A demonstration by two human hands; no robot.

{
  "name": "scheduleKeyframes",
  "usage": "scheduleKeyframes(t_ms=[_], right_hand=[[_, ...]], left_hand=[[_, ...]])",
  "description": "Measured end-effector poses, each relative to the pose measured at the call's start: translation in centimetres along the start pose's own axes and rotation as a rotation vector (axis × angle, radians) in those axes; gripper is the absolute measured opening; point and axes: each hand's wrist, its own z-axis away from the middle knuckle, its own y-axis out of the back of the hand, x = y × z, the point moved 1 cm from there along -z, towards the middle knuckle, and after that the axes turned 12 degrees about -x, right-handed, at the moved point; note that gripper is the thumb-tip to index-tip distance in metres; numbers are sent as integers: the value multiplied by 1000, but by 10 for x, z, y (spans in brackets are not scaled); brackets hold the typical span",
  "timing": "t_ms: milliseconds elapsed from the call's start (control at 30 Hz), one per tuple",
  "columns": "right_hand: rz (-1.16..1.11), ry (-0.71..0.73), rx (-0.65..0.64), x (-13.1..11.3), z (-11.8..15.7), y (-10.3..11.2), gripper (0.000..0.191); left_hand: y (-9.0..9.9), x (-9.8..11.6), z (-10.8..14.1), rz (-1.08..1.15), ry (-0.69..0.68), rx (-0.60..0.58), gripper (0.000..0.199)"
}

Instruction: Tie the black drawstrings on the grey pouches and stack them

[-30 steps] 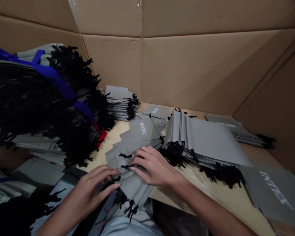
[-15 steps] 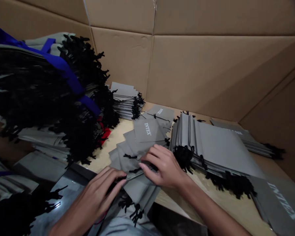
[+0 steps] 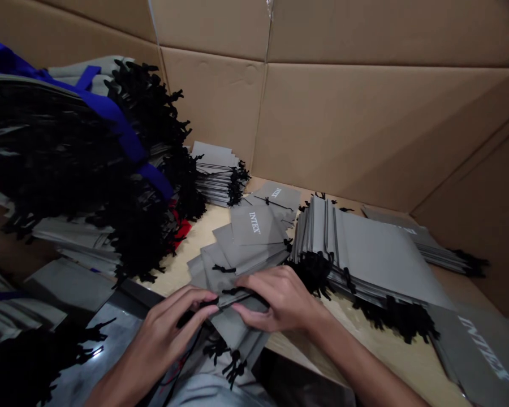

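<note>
Both bare hands stretch forward, palms down, meeting at a gray drawstring bag [image 3: 241, 333] — the left hand [image 3: 173, 322] on its left side with fingers curled, the right hand [image 3: 277, 299] on its right with fingers held together and pointing back across it. Behind the wrists, the left forearm [image 3: 114, 390] and right forearm [image 3: 360, 356] angle apart toward the lower corners.

Loose drawstring pouches [image 3: 254, 226] lie fanned across the middle of a wooden table [image 3: 195, 232]. A large pouch stack [image 3: 377, 254] sits right of them, a smaller stack [image 3: 216, 175] behind them, and a tall pouch heap [image 3: 68, 164] to the left, with cardboard walls [image 3: 343, 130] beyond.
</note>
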Motion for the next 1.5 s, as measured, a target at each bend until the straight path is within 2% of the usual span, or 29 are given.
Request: scheduleKeyframes(t_ms=[233,400,533,600,767,900,1000,1200,1267,1400,1500], right_hand=[[127,54,-72,5,-2,-2,30],[101,5,-41,5,-3,-7,29],[13,-67,-100,7,-3,-14,27],[-50,-107,-138,9,-4,-15,24],[-242,-164,-134,9,-2,1,15],[-401,-192,-87,-11,15,20,9],[-375,-230,-135,-36,35,27,5],[-164,-359,-201,-79,56,17,36],[-156,-375,-204,-85,56,10,37],[-200,-350,-173,-85,52,2,27],[-241,-318,-96,-81,50,2,19]], left_hand=[[-5,-7,-5,30,14,10,11],[5,-7,-6,-40,28,92,14],[9,1,-4,-55,-39,109,13],[7,7,-4,-50,-91,33,14],[-2,19,-3,-69,-123,-282,20],[-5,20,6,-90,-114,-412,35],[-10,18,13,-97,-95,-438,44],[-23,21,16,-97,-177,-446,40],[-23,24,14,-89,-185,-441,36],[-19,24,10,6,-144,-371,26],[-18,20,7,131,-19,-340,20]])
